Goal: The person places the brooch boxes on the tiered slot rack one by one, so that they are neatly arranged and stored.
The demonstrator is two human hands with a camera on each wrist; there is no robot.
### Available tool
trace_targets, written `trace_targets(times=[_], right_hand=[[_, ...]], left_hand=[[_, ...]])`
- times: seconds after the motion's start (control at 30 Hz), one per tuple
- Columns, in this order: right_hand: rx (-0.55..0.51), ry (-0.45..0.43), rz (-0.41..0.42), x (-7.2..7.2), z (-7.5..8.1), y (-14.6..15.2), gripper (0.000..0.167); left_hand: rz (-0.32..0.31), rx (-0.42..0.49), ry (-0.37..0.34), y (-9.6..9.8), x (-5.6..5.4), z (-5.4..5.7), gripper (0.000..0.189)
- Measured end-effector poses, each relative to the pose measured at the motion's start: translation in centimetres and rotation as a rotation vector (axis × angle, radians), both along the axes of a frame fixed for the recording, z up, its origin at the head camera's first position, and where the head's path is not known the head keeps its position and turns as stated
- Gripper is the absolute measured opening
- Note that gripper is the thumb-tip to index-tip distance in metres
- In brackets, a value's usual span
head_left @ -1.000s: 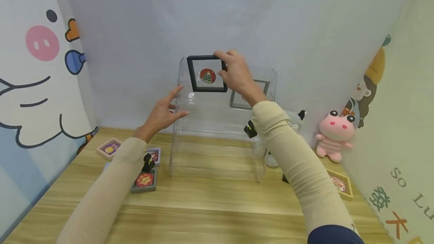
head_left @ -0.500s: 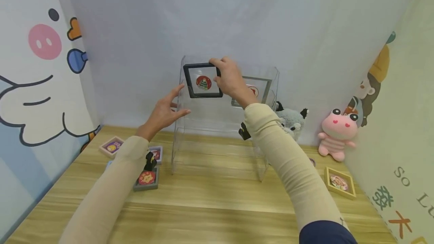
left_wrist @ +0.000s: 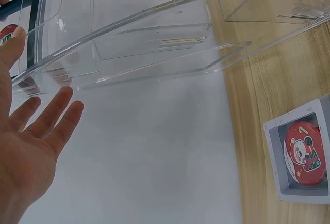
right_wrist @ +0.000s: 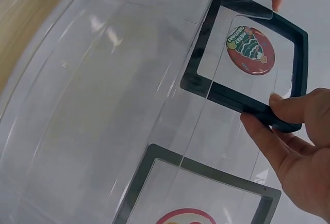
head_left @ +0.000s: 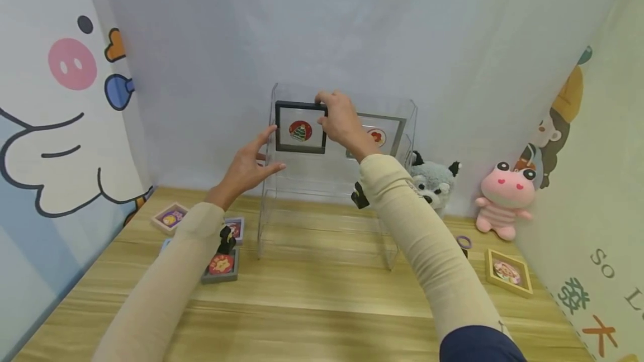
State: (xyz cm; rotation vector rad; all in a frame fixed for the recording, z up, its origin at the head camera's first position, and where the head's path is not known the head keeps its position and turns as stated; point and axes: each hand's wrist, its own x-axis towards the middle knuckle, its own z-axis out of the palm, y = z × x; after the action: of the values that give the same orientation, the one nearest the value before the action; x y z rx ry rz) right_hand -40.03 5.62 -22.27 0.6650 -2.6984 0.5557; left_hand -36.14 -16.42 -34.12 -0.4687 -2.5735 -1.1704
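My right hand (head_left: 343, 120) pinches the upper right corner of a black square display frame (head_left: 301, 149) between thumb and fingers. A round red badge (right_wrist: 250, 50) with a Christmas tree shows inside its see-through pane. The frame stands nearly upright on the top tier of a clear acrylic tiered stand (head_left: 322, 184), at the left end. My left hand (head_left: 245, 166) is at the stand's left side, fingers spread and thumb extended, holding nothing. To the right on the same tier leans a grey display frame (right_wrist: 221, 173) with another round badge, partly hidden by my right hand.
Small framed badges lie at the left, including a dark grey one (head_left: 220, 266) and a pale one (left_wrist: 301, 154). A yellow frame (head_left: 508, 272), a pink plush (head_left: 505, 200) and a grey plush (head_left: 434, 183) sit to the right. A curtain (head_left: 201, 71) hangs behind.
My right hand has lowered the black frame onto the top tier, and it has gone from tilted to nearly level. My left hand has stayed beside the stand.
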Motion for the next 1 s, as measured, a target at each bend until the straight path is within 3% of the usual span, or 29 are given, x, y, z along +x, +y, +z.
trace_targets(times=[0.67, 0.83, 1.0], right_hand=[[0.028, -0.049, -0.014, 0.3, 0.3, 0.8, 0.044], [0.073, -0.069, 0.010, 0.9, 1.3, 1.7, 0.045], [0.013, -0.073, 0.083, 2.3, 2.7, 3.5, 0.048]], left_hand=[[-0.006, 0.013, -0.004, 0.6, 0.0, -0.4, 0.090], [-0.014, 0.004, -0.012, 0.6, 0.1, -0.3, 0.091], [-0.002, -0.010, 0.001, 0.2, 0.1, -0.1, 0.091]])
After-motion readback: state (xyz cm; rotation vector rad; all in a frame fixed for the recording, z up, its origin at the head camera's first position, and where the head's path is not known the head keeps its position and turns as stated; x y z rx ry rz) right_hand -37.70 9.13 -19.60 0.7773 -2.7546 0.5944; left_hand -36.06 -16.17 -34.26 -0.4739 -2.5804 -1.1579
